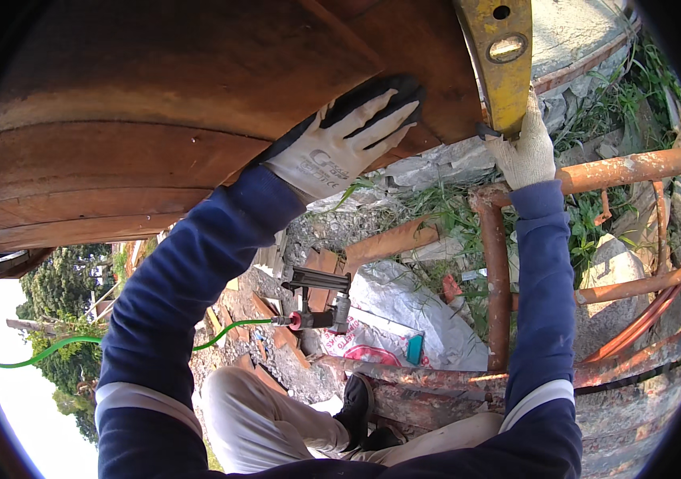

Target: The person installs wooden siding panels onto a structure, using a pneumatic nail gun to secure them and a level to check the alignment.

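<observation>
My left hand [339, 142], in a white glove with a dark palm, lies against a curved surface of brown wooden boards [101, 164], its fingers stretched out. At the boards' right edge stands a worn yellow spirit level [506, 84] with an oval vial window. My right hand [528, 156], also gloved, grips the lower end of this level, thumb on one side and fingers on the other. The level's upper part runs out of view.
A nail gun [316, 299] with a green air hose [229, 329] is below my left forearm. Rusty pipe railing [498, 279] runs beside and beneath my right arm. White sacks [404, 299], board offcuts [392, 242] and rubble cover the ground. Stonework [444, 168] lies beyond.
</observation>
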A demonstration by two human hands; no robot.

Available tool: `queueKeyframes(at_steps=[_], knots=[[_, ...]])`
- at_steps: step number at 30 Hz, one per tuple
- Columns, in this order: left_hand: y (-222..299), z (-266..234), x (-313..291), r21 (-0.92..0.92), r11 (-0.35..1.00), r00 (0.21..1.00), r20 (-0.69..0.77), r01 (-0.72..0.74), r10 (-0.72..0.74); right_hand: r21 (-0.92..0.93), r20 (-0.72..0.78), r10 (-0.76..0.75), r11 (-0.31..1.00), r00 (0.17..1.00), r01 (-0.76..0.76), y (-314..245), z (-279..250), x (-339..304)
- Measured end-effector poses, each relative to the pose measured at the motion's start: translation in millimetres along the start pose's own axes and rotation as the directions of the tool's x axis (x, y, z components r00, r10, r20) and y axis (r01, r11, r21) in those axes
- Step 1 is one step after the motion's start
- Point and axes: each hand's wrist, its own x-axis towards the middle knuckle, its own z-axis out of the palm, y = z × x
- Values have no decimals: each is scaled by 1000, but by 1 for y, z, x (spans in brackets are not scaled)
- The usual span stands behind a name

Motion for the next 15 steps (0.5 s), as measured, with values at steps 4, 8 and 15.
queueKeyframes(at_steps=[4, 8, 15], knots=[[0, 1, 3, -39, 999, 1000, 11, -4, 5, 2, 17, 121, 993, 993, -121, -7, -3, -4], [-1, 0, 2, -14, 1000, 1000, -4, -28, 27, -57, 1, 110, 992, 994, -110, -10, -4, -5], [0, 7, 2, -21, 1000, 999, -47, -9, 8, -87, -45, -24, 996, 999, 21, -4, -3, -3]])
